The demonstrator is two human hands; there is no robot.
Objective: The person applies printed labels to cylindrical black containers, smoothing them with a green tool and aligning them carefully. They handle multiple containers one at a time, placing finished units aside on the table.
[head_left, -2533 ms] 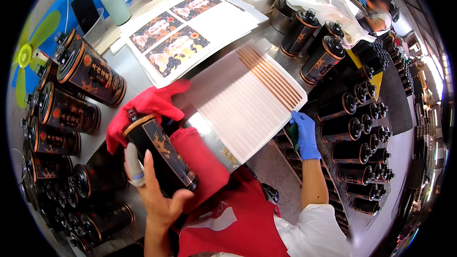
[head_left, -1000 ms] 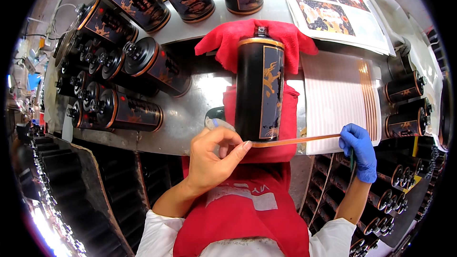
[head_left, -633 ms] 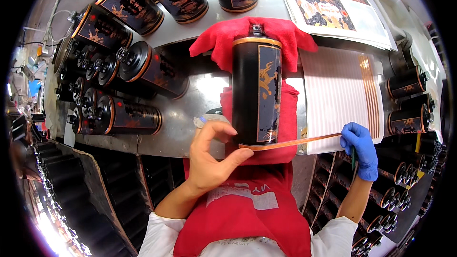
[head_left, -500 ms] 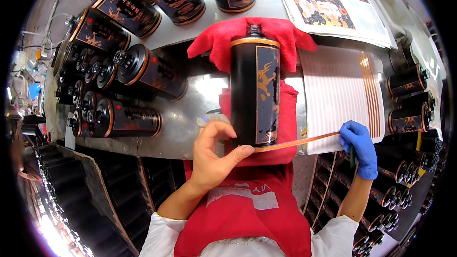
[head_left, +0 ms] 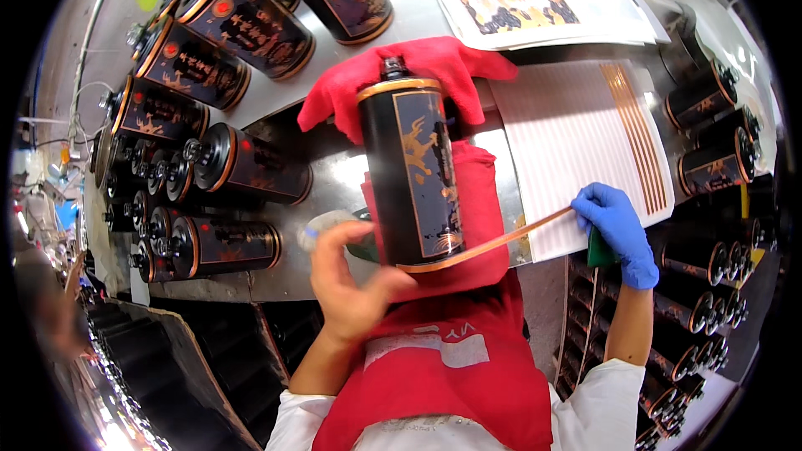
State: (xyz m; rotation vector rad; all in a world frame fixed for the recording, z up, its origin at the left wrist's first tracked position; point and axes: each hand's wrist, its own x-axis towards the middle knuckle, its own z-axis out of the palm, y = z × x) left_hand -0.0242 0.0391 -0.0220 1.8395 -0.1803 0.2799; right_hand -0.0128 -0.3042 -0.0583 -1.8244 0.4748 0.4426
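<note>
A black bottle [head_left: 373,175] with a dark panel of gold figures lies on red cloth [head_left: 480,238], its neck pointing away from me. Round its near rim runs the start of a thin copper-coloured strip [head_left: 510,237]; the rest stretches off to the right, taut. My right hand [head_left: 616,230], in a blue glove, pinches the strip's far end. A green object [head_left: 598,249], partly hidden, is tucked in that palm. Beside the bottle's lower left, my bare left hand [head_left: 349,296] is slightly blurred, thumb and fingers apart, holding nothing.
A white lined sheet [head_left: 568,150] carrying several copper strips [head_left: 635,138] lies to the right. Printed picture sheets [head_left: 518,4] are beyond it. Similar decorated bottles [head_left: 225,246] crowd the left, and more [head_left: 714,163] lie at the right. A pale rounded object [head_left: 324,225] sits behind my left hand.
My left thumb has come off the strip at the bottle's rim, and that hand has opened. The right hand still holds the strip's end. The whole view has shifted and tilted somewhat.
</note>
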